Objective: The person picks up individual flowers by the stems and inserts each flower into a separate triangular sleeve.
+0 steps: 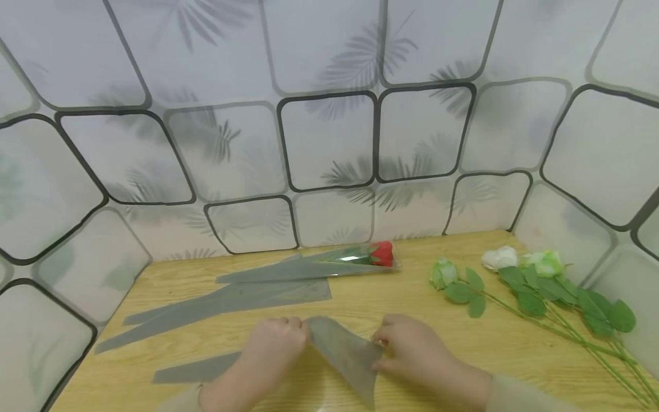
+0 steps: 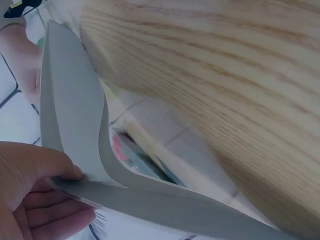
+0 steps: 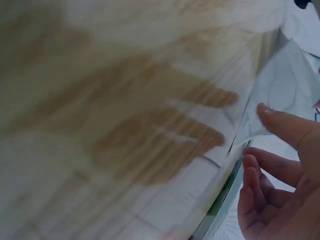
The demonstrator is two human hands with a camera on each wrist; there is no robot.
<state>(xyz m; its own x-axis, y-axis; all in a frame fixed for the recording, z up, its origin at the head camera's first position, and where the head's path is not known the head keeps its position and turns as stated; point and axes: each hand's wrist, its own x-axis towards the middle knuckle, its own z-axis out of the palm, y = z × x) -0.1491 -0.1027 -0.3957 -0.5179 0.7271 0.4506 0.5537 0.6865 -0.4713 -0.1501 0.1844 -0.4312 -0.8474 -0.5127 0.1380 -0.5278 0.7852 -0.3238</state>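
In the head view a grey flower-wrapping sleeve [image 1: 342, 346] is held up between both hands, bent along its length. My left hand [image 1: 278, 343] grips its left end. The left wrist view shows the left thumb on the sleeve [image 2: 80, 110] and the fingers behind it, with the grey sheets spread apart in a V. At the sleeve's right edge is my right hand [image 1: 412, 349], thumb and index finger at its corner. In the right wrist view the right thumb [image 3: 282, 122] lies against the pale sleeve, the other fingers curled below.
A red rose [image 1: 382, 253] lies in a clear and grey sleeve [image 1: 288, 269] at the back of the wooden table [image 1: 417, 292]. More grey sleeves [image 1: 221, 300] lie flat in front of it, one [image 1: 195, 369] beside the left wrist. Pale roses [image 1: 543, 263] with long stems lie at right.
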